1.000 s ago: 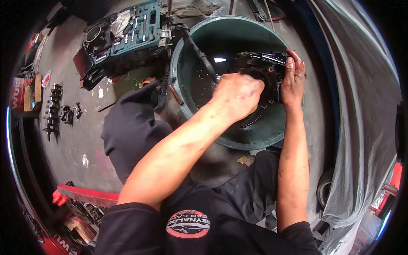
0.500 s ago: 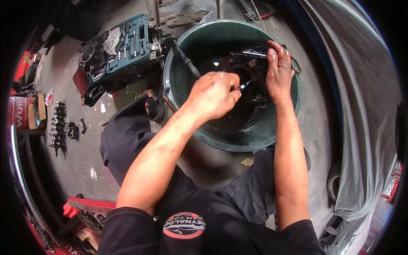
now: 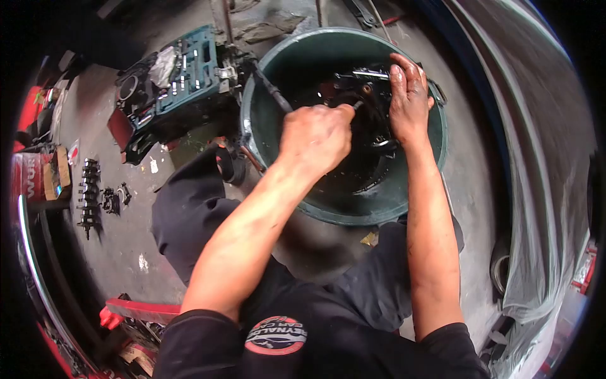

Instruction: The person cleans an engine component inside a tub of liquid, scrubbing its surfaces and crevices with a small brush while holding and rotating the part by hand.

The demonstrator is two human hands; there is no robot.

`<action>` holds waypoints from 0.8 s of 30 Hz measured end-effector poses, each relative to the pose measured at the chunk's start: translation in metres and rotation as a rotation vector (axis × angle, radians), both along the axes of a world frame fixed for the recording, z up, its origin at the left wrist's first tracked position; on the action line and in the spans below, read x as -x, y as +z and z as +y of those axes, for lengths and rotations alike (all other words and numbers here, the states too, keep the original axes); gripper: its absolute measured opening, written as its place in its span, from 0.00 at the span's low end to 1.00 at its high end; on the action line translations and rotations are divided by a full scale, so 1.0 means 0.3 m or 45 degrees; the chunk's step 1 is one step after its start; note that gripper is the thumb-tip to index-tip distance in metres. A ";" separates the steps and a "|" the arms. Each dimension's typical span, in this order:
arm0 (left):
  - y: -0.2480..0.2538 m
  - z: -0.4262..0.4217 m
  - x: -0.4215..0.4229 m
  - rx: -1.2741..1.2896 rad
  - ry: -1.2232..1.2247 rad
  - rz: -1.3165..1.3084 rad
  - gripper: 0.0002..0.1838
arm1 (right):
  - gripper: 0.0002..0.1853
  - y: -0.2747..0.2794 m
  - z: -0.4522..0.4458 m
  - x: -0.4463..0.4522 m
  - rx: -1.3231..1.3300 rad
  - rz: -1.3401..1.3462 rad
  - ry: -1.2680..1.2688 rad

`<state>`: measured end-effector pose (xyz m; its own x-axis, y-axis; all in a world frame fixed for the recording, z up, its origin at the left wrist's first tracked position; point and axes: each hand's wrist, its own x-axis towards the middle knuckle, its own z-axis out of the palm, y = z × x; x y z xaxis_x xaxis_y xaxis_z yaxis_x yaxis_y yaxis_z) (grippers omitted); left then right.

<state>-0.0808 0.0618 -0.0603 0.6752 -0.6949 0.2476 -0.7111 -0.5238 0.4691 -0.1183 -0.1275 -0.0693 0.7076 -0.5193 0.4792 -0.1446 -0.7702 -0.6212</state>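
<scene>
Wet black metal engine part (image 3: pixel 372 112) sits inside the round green plastic tub (image 3: pixel 341 218), above dark liquid (image 3: pixel 338 182). Left hand (image 3: pixel 317 137) closed around a slim tool, mostly hidden in the fist; pale tip (image 3: pixel 358 105) pokes out toward the part's face, contact unclear. Part lies right of the left fist, tool pointing at it. Right hand (image 3: pixel 410 104) is nearer, against the part's right side, thumb and fingers up; can't tell if it pinches the edge or just steadies. Part's long axis unclear, too dark; bright far edge runs roughly left to right. Black rod-like handle (image 3: pixel 273 91) leans over tub's left rim. Further left: blue-green plastic socket case (image 3: pixel 205 54), dark metal crankshaft (image 3: pixel 88 192) on grey floor. Right: translucent plastic sheeting (image 3: pixel 543 158).
</scene>
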 end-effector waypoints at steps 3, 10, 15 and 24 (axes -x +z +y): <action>0.002 -0.012 -0.037 0.100 0.018 0.376 0.07 | 0.15 -0.002 -0.011 -0.010 -0.017 -0.052 0.047; 0.199 0.115 -0.017 -0.079 -0.041 0.414 0.10 | 0.15 0.005 -0.001 0.011 -0.039 -0.031 0.009; 0.053 -0.010 -0.003 -0.183 0.094 0.043 0.11 | 0.16 -0.008 -0.005 0.004 -0.050 -0.073 0.044; 0.171 0.047 -0.037 -0.146 -0.064 0.349 0.11 | 0.16 -0.009 -0.008 0.027 -0.032 -0.072 0.028</action>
